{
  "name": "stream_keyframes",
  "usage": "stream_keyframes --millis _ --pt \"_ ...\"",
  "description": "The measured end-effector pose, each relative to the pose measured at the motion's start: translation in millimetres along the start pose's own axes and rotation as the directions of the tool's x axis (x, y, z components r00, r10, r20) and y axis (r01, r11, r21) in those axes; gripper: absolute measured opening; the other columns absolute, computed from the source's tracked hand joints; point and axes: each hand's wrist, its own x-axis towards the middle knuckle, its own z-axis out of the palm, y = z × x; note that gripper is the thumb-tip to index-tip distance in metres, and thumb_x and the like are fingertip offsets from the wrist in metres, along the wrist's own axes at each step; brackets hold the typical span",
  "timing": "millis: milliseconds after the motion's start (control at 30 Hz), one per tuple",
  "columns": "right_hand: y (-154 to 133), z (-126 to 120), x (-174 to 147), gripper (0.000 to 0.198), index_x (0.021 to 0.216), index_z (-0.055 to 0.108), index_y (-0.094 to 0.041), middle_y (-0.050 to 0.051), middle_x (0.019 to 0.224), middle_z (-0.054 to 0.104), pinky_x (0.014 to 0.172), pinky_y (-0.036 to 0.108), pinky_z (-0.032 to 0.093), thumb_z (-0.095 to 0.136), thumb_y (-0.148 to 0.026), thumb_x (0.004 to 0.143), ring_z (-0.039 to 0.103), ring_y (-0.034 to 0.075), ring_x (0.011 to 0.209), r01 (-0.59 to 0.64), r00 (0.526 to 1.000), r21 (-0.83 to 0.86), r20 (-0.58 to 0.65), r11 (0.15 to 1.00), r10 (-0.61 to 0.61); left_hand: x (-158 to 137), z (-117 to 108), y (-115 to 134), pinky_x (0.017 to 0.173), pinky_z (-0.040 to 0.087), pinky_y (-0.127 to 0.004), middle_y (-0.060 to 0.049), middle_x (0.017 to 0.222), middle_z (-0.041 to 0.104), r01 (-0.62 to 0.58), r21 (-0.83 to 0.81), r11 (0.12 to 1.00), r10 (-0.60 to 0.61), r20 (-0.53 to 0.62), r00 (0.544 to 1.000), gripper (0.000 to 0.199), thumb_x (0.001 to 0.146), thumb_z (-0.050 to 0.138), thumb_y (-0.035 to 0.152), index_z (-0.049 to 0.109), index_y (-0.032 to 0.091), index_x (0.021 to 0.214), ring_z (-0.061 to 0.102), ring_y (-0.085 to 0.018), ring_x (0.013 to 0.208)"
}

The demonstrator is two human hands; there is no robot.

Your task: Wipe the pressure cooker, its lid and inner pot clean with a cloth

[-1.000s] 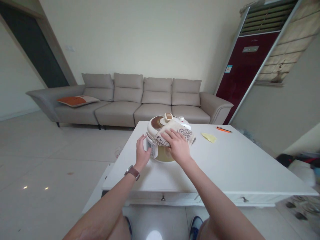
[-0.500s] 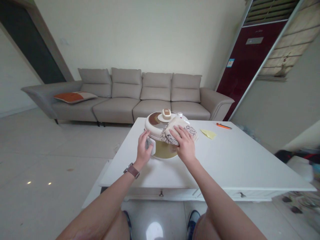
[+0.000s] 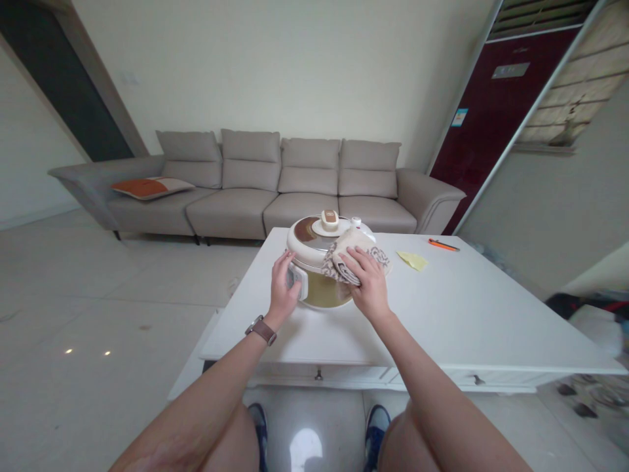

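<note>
An electric pressure cooker with a white and brown lid and a gold-coloured body stands upright on a white table. My left hand grips its left side by the pale panel, fingers bent around the edge. On the right, my right hand presses a folded beige cloth with a dark scroll pattern against the lid's rim and upper body. The cloth hides that part of the cooker. The lid's knob and a small white valve show above it.
A yellow piece of paper and an orange utility knife lie right of the cooker. Behind the table stands a grey-beige sofa with an orange and white cushion. A dark red cabinet-like unit stands at right.
The view has shifted slightly, so the whole scene sits a little further right and higher. Both hands keep nearly the same places on the cooker and the cloth.
</note>
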Motion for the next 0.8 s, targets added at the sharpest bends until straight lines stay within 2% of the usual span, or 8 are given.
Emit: stream_keyframes --millis 67,167,233,300,433,533,667,800 --pt "-5.8 2.4 -4.1 0.069 0.146 0.060 -0.032 0.004 0.156 0.055 0.119 0.046 0.031 0.055 -0.004 0.083 0.042 0.025 0.149 0.041 0.999 -0.002 0.027 0.999 -0.041 -0.4 1.3 -0.7 0.126 0.031 -0.054 -0.013 0.152 0.051 -0.003 0.010 1.000 0.003 -0.001 1.000 0.065 0.082 0.056 0.011 0.052 0.024 0.145 0.043 -0.030 0.146" --pt "-20.7 6.8 -12.2 0.070 0.148 0.058 -0.034 0.005 0.159 0.053 0.118 0.047 0.030 0.061 -0.007 0.083 0.040 0.026 0.151 0.129 0.983 -0.005 0.130 0.992 -0.127 -1.5 3.6 -1.8 0.125 0.033 -0.053 -0.013 0.151 0.052 -0.030 0.008 1.000 0.030 -0.002 1.000 0.056 0.090 0.057 0.022 0.052 0.024 0.146 0.045 -0.030 0.145" --pt "-27.4 11.4 -19.2 0.072 0.149 0.057 -0.034 0.006 0.160 0.051 0.117 0.046 0.031 0.065 -0.007 0.083 0.039 0.026 0.152 0.201 0.957 0.005 0.215 0.980 -0.198 -1.9 4.1 -2.3 0.124 0.034 -0.054 -0.014 0.151 0.052 -0.053 -0.004 0.999 0.053 0.004 0.999 0.054 0.094 0.056 0.030 0.051 0.023 0.147 0.046 -0.031 0.144" --pt "-28.5 19.1 -28.6 0.070 0.149 0.056 -0.033 0.007 0.160 0.050 0.116 0.045 0.033 0.065 -0.007 0.085 0.038 0.025 0.153 0.297 0.913 0.019 0.289 0.955 -0.289 -1.8 3.7 -2.2 0.124 0.034 -0.053 -0.014 0.151 0.051 -0.046 -0.009 0.999 0.046 0.003 0.999 0.054 0.093 0.056 0.027 0.051 0.023 0.147 0.045 -0.031 0.145" --pt "-15.8 45.3 -54.6 0.050 0.144 0.058 -0.030 0.008 0.157 0.054 0.108 0.042 0.040 0.062 -0.016 0.097 0.043 0.022 0.149 0.472 0.816 0.007 0.375 0.882 -0.440 -0.9 0.4 -1.4 0.127 0.032 -0.051 -0.009 0.152 0.052 0.041 -0.025 0.999 -0.042 -0.030 0.999 0.069 0.078 0.053 0.007 0.054 0.026 0.144 0.044 -0.029 0.147" --pt "-0.2 66.1 -73.0 0.038 0.139 0.061 -0.027 0.008 0.149 0.062 0.094 0.035 0.046 0.059 -0.020 0.102 0.052 0.018 0.140 0.554 0.767 -0.020 0.400 0.832 -0.502 -0.8 -2.6 -3.0 0.125 0.034 -0.053 -0.008 0.152 0.052 0.108 -0.044 0.993 -0.110 -0.048 0.993 0.079 0.069 0.051 0.002 0.054 0.027 0.143 0.044 -0.030 0.146" --pt "20.3 78.3 -84.6 0.036 0.139 0.061 -0.024 0.008 0.143 0.066 0.086 0.030 0.045 0.056 -0.017 0.103 0.057 0.016 0.134 0.632 0.727 -0.046 0.381 0.774 -0.571 -2.2 -5.4 -9.9 0.124 0.035 -0.055 -0.008 0.152 0.051 0.167 -0.052 0.985 -0.169 -0.056 0.984 0.079 0.068 0.051 0.003 0.054 0.028 0.143 0.044 -0.030 0.147" --pt "35.3 73.5 -82.5 0.037 0.141 0.059 -0.024 0.008 0.141 0.067 0.085 0.032 0.044 0.054 -0.018 0.105 0.060 0.017 0.126 0.663 0.705 -0.042 0.371 0.748 -0.605 -2.7 -8.1 -18.9 0.121 0.039 -0.053 -0.008 0.150 0.053 0.214 -0.049 0.976 -0.217 -0.088 0.972 0.076 0.070 0.053 0.005 0.054 0.028 0.142 0.046 -0.030 0.145"
